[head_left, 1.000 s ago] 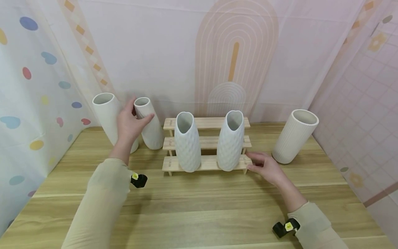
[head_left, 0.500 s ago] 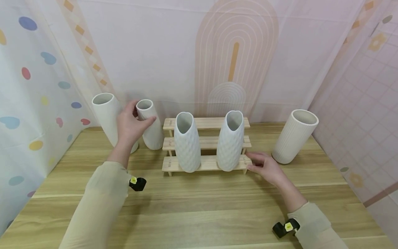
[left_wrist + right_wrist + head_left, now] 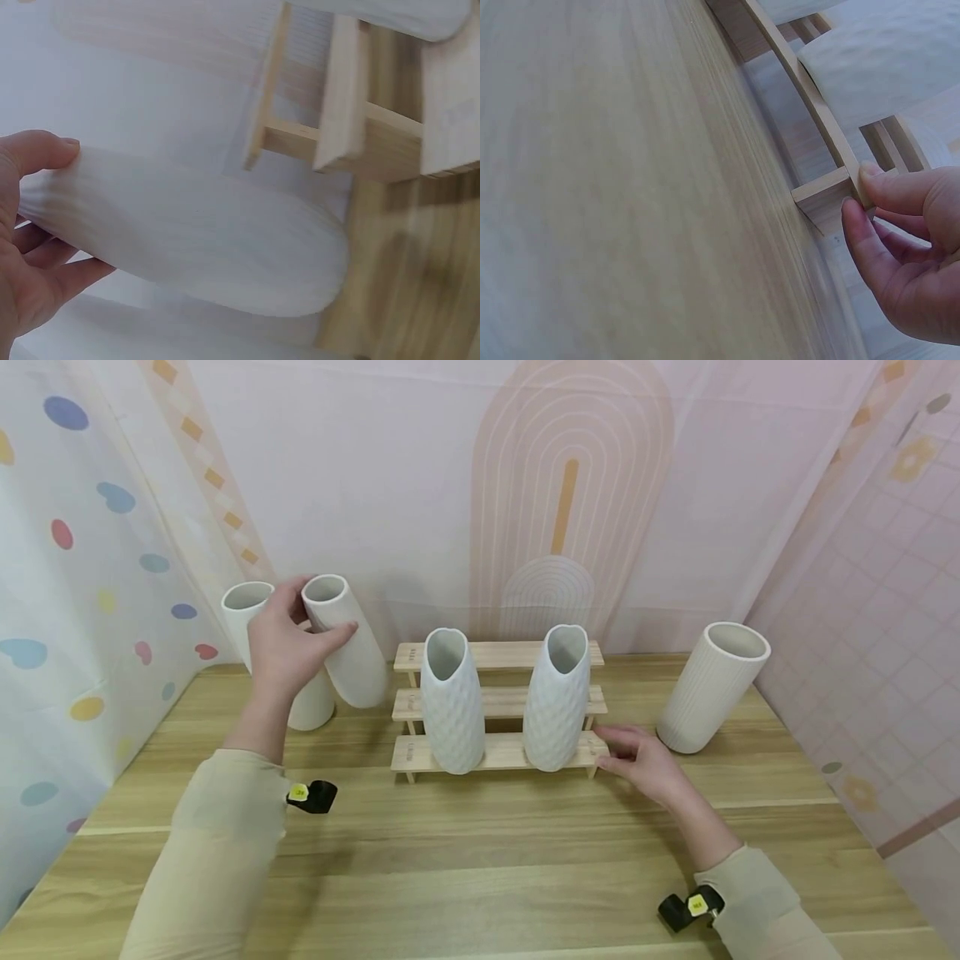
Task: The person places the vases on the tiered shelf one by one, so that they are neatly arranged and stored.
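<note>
My left hand [image 3: 281, 643] pinches vase [image 3: 356, 664] near rim, long axis running down below fingers; rack [image 3: 504, 752] lies rightward, my right hand [image 3: 647, 766] nearer, pinching its end.

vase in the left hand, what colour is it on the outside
The vase looks white; the head view shows its colour best.

1. Vases [image 3: 348, 660]: five in all.
2. Dimpled vases [image 3: 453, 718]: two of the five.
3. Ribbed vases [image 3: 708, 693]: at least one; the remaining two show too faintly to be sure.
4. Rack [image 3: 501, 757]: one.
5. Shelves [image 3: 510, 656]: three, all on the rack.
6. Left grip [image 3: 281, 647], right grip [image 3: 643, 767]: one each, two together.
7. Sleeves [image 3: 210, 843]: two.
8. Wrist cameras [image 3: 322, 797]: two, with one yellow tag [image 3: 297, 792] each.
9. Table [image 3: 480, 877]: one.
</note>
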`<state>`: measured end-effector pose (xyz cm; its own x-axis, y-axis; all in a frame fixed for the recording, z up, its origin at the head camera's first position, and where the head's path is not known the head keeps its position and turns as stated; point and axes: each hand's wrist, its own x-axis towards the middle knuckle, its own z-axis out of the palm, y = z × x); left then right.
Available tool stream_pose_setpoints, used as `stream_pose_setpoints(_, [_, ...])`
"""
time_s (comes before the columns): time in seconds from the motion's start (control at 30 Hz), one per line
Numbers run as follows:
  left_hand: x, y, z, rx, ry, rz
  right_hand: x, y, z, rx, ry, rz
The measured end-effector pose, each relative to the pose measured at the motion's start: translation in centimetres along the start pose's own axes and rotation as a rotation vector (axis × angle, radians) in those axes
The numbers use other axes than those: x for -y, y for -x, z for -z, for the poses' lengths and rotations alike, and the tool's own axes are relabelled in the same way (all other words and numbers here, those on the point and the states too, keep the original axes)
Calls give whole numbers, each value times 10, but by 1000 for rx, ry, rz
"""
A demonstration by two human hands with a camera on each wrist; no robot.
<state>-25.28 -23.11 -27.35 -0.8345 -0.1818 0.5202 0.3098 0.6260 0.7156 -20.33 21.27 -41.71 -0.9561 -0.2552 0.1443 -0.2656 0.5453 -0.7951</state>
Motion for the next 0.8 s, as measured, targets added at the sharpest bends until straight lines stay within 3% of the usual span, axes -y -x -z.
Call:
stream_pose_setpoints(0.17, [-19,-5,17,-20,-10,-35,0,0,0,2,3,6])
stream_pose_setpoints(0.43, [-53,-11,30,-33,99,-79,0,0,0,-4,-2,-3])
stream_pose_setpoints(0.8, [-92,-14,11,28,228,-158,1,0,0,0,-1,7])
